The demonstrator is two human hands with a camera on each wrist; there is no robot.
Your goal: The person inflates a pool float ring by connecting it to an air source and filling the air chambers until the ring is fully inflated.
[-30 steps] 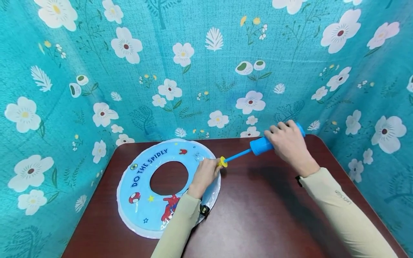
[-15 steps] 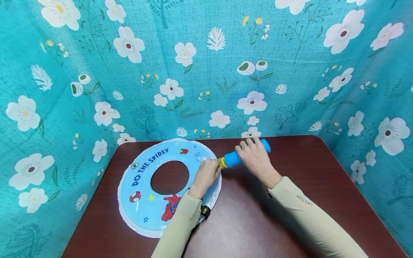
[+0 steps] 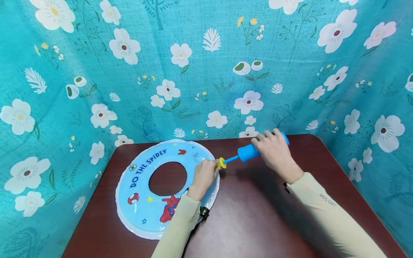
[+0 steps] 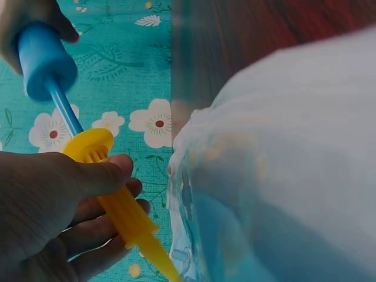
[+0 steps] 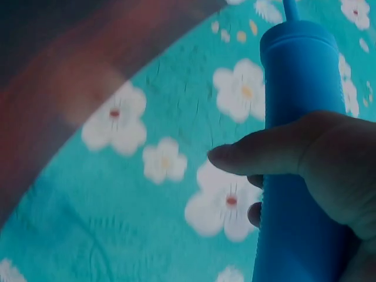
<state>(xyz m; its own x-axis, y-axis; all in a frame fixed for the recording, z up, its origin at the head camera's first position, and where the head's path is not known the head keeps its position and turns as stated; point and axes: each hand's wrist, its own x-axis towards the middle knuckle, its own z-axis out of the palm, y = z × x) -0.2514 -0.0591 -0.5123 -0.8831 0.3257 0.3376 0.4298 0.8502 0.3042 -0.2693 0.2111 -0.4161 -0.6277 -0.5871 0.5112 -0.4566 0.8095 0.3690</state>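
A light-blue printed swim ring (image 3: pixel 135 211) lies on the table, partly under my left forearm. My left hand (image 3: pixel 204 176) is over its right side and grips the yellow nozzle end (image 4: pixel 117 214) of a hand pump, thumb and fingers curled round it. In the left wrist view the nozzle's narrow tip reaches the ring's edge; whether it sits in a valve I cannot tell. My right hand (image 3: pixel 274 150) wraps round the pump's blue barrel (image 5: pixel 302 76), up and to the right. A stretch of thin blue rod (image 3: pixel 231 159) shows between barrel and yellow flange.
The dark reddish-brown table (image 3: pixel 258 218) extends under and around the ring. A teal curtain (image 3: pixel 206 79) with printed flowers hangs behind the table and along both sides. Its base meets the table's back edge.
The right hand pushed the blue barrel down against the yellow end, covering the rod, then drew it partway back up and right. The left hand and swim ring stay nearly in place.
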